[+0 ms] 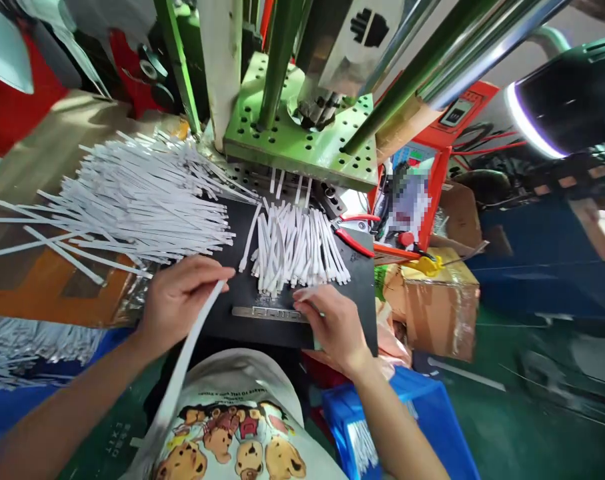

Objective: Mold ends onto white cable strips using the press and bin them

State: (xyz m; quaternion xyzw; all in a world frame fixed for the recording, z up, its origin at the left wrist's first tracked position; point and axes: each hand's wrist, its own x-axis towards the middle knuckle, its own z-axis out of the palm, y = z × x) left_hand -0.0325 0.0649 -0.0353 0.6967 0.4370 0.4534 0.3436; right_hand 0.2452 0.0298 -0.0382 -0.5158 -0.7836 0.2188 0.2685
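My left hand (175, 297) pinches a white flat cable (188, 350) between thumb and fingers. The cable's long tail hangs down toward my lap. My right hand (335, 323) is closed at the right end of a slotted metal bar (267, 313) on the black work surface (222, 320). A bit of white shows at its fingertips, but what they grip is mostly hidden. Just beyond both hands lies a bundle of white cables (297, 247) with small end connectors. A larger heap of the same cables (142, 193) is at the left.
Above the far edge stands a green press (302, 150) with a perforated plate and posts. Red-handled cutters (355, 233) lie right of the bundle. A red control box (439, 167), a cardboard box (439, 307) and a blue bin (422, 413) are on the right.
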